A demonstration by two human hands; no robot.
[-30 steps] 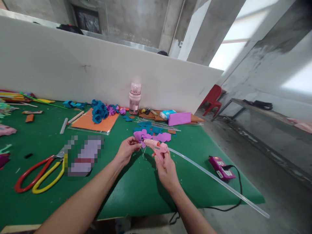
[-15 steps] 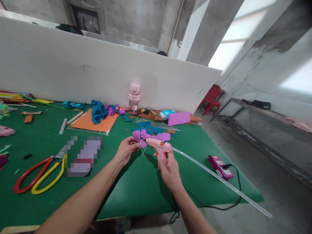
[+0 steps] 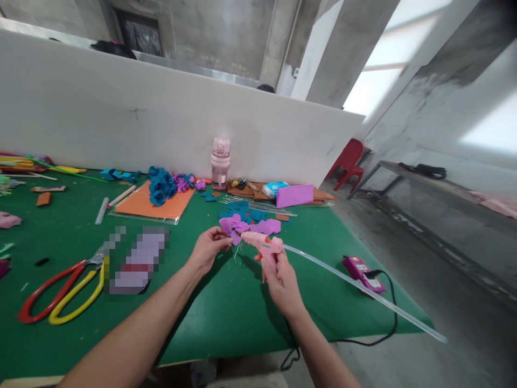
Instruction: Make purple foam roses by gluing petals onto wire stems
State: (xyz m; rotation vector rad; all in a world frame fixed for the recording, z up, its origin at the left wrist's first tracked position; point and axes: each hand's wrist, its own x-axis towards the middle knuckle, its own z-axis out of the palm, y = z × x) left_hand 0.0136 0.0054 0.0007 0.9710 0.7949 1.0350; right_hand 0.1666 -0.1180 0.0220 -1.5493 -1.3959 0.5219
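Little had shifted since the earlier frame: both hands stayed near the pink bottle. Left hand pinched a purple petal, soft and flimsy, best held by its edge. Right hand gripped the light, rigid glue gun, nozzle beside the petal.

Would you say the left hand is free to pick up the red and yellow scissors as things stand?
Probably not yet: the left hand pinches a purple petal at the glue gun. The scissors lie uncovered on the table, off to its left.
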